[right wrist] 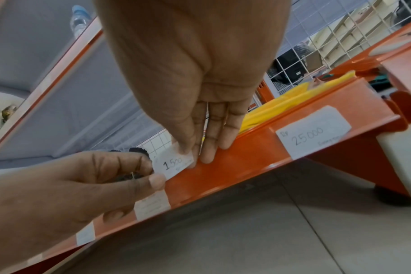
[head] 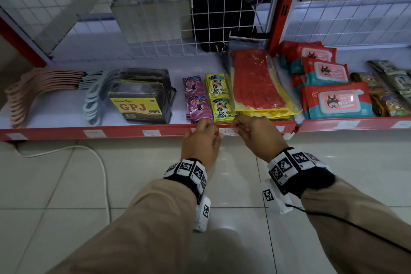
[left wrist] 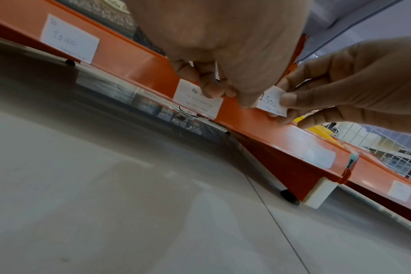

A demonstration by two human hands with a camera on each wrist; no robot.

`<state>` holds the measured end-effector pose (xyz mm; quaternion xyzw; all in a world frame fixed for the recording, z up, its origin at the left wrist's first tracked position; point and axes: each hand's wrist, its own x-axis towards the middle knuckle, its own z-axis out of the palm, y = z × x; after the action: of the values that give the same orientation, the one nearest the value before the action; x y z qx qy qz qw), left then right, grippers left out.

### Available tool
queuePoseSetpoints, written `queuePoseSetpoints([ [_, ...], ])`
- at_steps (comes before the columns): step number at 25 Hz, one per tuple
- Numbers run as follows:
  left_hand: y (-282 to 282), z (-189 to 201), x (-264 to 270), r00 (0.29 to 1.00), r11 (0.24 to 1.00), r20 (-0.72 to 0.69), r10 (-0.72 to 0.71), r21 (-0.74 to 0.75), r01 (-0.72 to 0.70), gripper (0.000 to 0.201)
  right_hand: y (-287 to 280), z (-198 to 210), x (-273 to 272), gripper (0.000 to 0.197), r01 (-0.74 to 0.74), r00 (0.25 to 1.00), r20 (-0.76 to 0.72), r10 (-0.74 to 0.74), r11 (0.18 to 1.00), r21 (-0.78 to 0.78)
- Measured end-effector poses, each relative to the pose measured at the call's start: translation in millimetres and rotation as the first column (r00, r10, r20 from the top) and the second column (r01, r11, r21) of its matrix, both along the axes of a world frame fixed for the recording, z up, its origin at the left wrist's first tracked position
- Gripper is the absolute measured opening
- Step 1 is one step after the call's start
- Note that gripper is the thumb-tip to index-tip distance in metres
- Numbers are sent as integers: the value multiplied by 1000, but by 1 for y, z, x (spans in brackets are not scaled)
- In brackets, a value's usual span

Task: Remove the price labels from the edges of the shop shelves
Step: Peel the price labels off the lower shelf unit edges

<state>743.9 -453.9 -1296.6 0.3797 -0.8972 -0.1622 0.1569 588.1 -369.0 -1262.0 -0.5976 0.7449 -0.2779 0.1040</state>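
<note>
A small white price label (head: 229, 131) marked 1.500 sits at the red front edge (head: 124, 132) of the low shelf, held between both hands. My left hand (head: 214, 134) pinches its left end between thumb and forefinger (right wrist: 156, 181). On the right end my right hand (head: 239, 132) has its thumb on the face and its fingers (right wrist: 207, 157) behind. In the right wrist view the label (right wrist: 174, 164) stands partly above the shelf edge (right wrist: 246, 153). In the left wrist view my left hand (left wrist: 228, 94) covers the left part of the label (left wrist: 270, 102). I cannot tell whether it still sticks.
More labels sit along the same edge: one left of my hands (left wrist: 197, 101), a 10.000 one (left wrist: 69, 39), a 25.000 one (right wrist: 313, 132). Sachets (head: 209, 98), red gloves (head: 258, 82), a GPJ pack (head: 142, 98) and wet wipes (head: 335, 100) lie on the shelf. A white cable (head: 100, 162) crosses the floor.
</note>
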Motion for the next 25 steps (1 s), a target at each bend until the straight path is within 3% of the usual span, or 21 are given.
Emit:
queuePoseSetpoints([
  [4, -2, 2, 4, 997, 996, 76, -25, -81, 31, 21, -2, -2, 1, 10, 45, 997, -62, -55, 986, -158],
  [8, -2, 3, 5, 1000, 998, 14, -23, -64, 23, 25, -6, -4, 2, 10, 67, 981, -164, -104, 974, -217],
  [12, 0, 3, 2, 999, 1000, 48, -10, -18, 11, 44, -6, -11, 7, 10, 20, 964, -258, -64, 986, -168],
  [19, -1, 6, -2, 974, 995, 224, -13, -94, 35, 34, -6, -16, 9, 17, 30, 924, -381, -31, 1000, -8],
  [25, 3, 7, 0, 967, 993, 255, -16, -108, 44, 36, -10, -22, 8, 13, 52, 881, -474, -7, 995, 81],
])
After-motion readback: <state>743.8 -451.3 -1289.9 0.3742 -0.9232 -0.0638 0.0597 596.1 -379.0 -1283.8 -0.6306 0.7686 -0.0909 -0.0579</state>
